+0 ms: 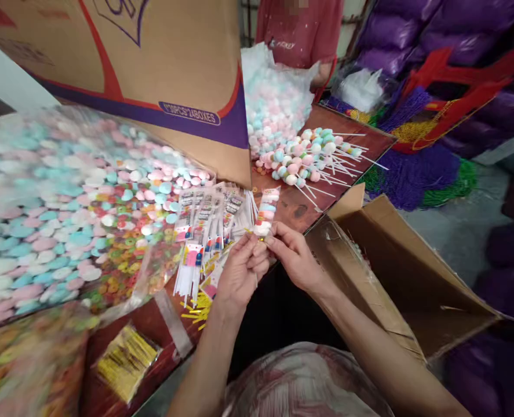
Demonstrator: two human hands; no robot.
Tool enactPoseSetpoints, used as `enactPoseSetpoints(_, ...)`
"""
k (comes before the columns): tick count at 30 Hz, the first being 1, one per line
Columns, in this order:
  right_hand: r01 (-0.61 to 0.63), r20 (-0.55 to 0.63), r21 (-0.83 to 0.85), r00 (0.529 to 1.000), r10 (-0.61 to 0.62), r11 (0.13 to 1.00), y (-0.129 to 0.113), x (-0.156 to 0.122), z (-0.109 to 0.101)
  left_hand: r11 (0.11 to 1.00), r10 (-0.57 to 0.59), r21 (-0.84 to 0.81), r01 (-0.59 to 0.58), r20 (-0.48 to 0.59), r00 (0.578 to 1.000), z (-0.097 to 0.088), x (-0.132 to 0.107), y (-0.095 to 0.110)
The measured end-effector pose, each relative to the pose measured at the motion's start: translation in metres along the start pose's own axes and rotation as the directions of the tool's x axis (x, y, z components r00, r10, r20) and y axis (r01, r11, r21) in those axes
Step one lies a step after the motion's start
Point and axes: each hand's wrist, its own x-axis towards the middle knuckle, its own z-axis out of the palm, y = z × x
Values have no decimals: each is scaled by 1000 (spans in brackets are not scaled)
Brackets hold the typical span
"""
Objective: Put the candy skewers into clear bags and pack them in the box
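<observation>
Both my hands meet over the table's near edge. My left hand (pixel 239 269) and my right hand (pixel 294 255) pinch the bottom of a bagged marshmallow skewer (pixel 268 209), a clear sleeve with pink, white and blue candies that points away from me. Just left of it lies a fan of printed clear sleeves (pixel 213 220) with white sticks. Yellow twist ties (pixel 198 307) lie under my left wrist.
A large bag of pastel candies (pixel 57 208) fills the left. A tall cardboard box (pixel 152 75) stands behind it. Unbagged skewers (pixel 313 156) lie farther back, near a person in a red shirt (pixel 302 35). An open carton (pixel 396 272) sits at my right.
</observation>
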Motion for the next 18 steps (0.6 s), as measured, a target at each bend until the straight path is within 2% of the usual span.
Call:
enactPoseSetpoints(2,47,92,-101,995,-38,994,-13,-1,-7,992,-124,27,123,38,992,-1,-5,4)
enactPoseSetpoints(3,77,120,-164,991,-58,983,-18,-2,-10,988,-143,64,139,47,989,-1,-7,5)
enactPoseSetpoints(5,154,146,-328,983,-111,932,-23,-2,-13,977,-97,194,84,61,993,-2,-6,2)
enactPoseSetpoints(7,216,128,-498,976,-175,840,-23,-2,-12,925,82,365,-102,68,994,-3,-3,-7)
enactPoseSetpoints(8,225,100,-561,974,-205,797,-22,-3,-11,868,210,444,-221,74,975,-4,-1,-12)
enactPoseSetpoints(10,194,25,-629,973,-230,753,-20,-3,-9,697,448,576,-427,115,887,-6,2,-22)
enactPoseSetpoints(12,119,-45,-607,982,-184,785,-20,-2,-8,525,557,670,-524,195,807,-9,3,-29)
enactPoseSetpoints(14,27,-74,-472,995,-70,881,-23,0,-10,436,561,717,-544,256,787,-11,3,-31)
enactPoseSetpoints(15,-25,-65,-375,998,0,927,-24,0,-11,440,547,719,-538,261,796,-12,3,-31)
enactPoseSetpoints(16,-77,-45,-279,997,67,957,-24,1,-12,483,527,703,-522,242,814,-12,4,-30)
enactPoseSetpoints(18,-144,-18,-173,990,143,974,-23,-1,-14,659,455,605,-447,154,877,-12,6,-25)
